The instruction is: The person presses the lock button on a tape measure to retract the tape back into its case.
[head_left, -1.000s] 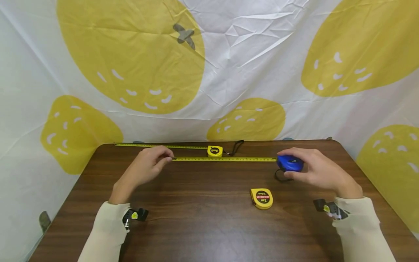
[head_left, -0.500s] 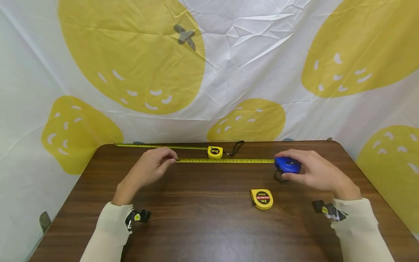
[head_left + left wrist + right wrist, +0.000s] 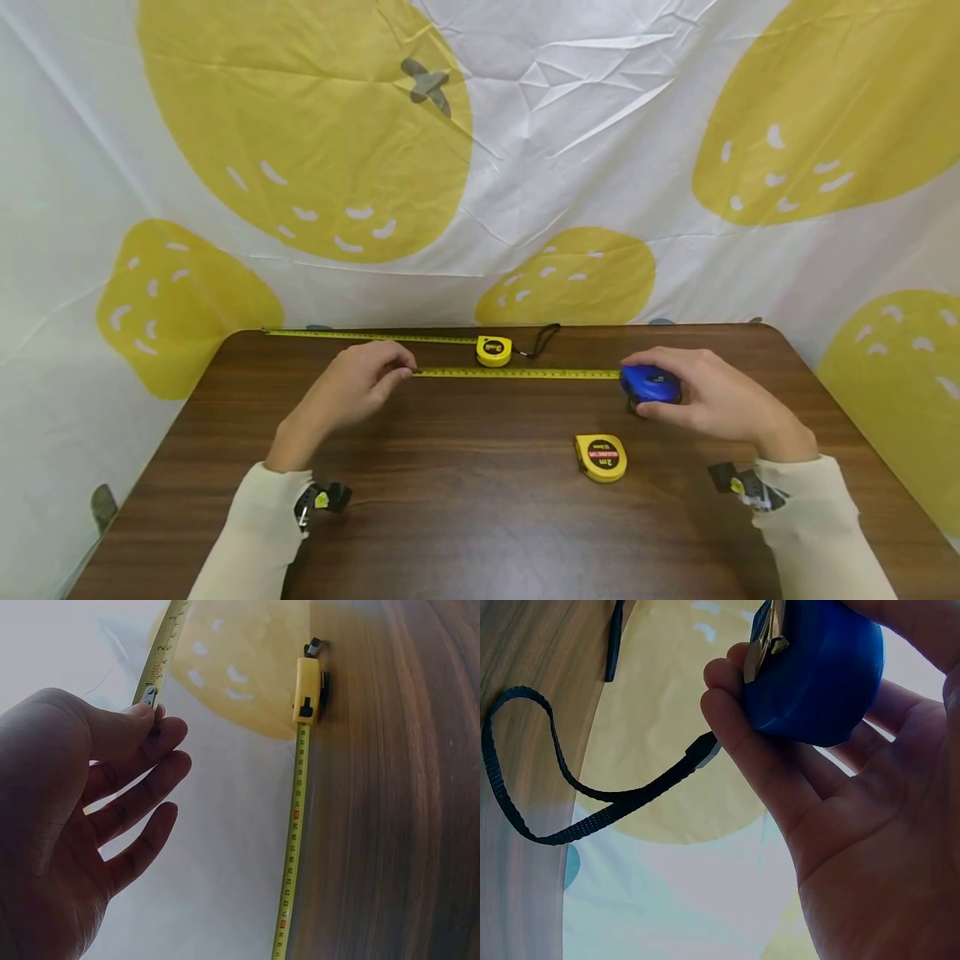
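Observation:
Between the two hands stretches a yellow tape blade, drawn out of a blue tape measure. My left hand pinches the blade's metal end hook between thumb and forefinger; its other fingers are loosely bent in the left wrist view. My right hand grips the blue case, thumb on the near side and fingers on the far side. A black wrist strap dangles from the case in the right wrist view. The blade appears raised off the table.
Behind the blade lies a yellow tape measure with its own blade pulled out leftward along the table's back edge. Another yellow tape measure, marked 2m, rests nearer on the brown table. A fruit-patterned cloth hangs behind.
Both hands have come closer together, the left moving right and the right moving left. The visible stretch of blade is shorter. Both yellow tape measures have stayed put.

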`<state>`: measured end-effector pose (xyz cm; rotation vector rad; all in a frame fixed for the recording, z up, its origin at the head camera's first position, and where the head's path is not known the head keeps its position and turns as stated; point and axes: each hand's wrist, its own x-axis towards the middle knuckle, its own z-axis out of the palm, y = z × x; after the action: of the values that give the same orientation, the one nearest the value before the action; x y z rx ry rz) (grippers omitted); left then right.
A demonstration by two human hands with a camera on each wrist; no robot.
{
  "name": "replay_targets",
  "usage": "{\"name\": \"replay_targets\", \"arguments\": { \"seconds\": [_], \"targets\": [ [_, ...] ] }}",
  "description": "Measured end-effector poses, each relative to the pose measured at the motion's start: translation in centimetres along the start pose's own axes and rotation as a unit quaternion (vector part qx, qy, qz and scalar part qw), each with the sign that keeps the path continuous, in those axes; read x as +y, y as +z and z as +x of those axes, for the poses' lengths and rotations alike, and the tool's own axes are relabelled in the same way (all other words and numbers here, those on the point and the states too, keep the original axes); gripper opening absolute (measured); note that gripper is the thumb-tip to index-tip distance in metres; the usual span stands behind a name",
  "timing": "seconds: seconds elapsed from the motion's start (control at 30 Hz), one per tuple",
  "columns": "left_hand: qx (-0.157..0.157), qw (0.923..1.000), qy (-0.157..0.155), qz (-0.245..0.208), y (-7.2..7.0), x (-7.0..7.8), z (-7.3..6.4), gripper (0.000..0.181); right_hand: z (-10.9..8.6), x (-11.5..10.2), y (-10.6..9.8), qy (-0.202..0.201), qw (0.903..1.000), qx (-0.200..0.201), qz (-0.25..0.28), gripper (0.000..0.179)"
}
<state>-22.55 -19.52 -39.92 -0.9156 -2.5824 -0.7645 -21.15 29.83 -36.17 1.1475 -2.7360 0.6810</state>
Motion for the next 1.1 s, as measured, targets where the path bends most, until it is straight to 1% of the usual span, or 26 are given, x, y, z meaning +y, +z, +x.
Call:
{"name": "replay_targets", "arguments": {
  "seconds": [0.2, 0.53, 0.83, 1.1],
  "targets": [
    [-0.006, 1.0, 0.001, 0.002, 0.4, 0.3, 0.1, 0.005, 0.2, -0.2, 0.3, -0.007, 1.0, 0.0, -0.002, 0.054],
    [-0.003, 0.9998, 0.019, 0.002, 0.7, 0.8, 0.4, 0.005, 0.4, -0.6, 0.4, 0.004, 0.9998, -0.014, 0.016, 0.052],
    [-0.014, 0.9995, 0.027, 0.005, 1.1, 1.1, 0.6, 0.004, 0.8, -0.8, 0.8, -0.01, 0.9999, -0.01, -0.01, 0.053],
    [-0.016, 0.9992, 0.036, 0.009, 1.2, 1.5, 0.8, 0.004, 1.4, -1.2, 1.3, -0.025, 0.9995, -0.008, -0.016, 0.053]
  ]
}}
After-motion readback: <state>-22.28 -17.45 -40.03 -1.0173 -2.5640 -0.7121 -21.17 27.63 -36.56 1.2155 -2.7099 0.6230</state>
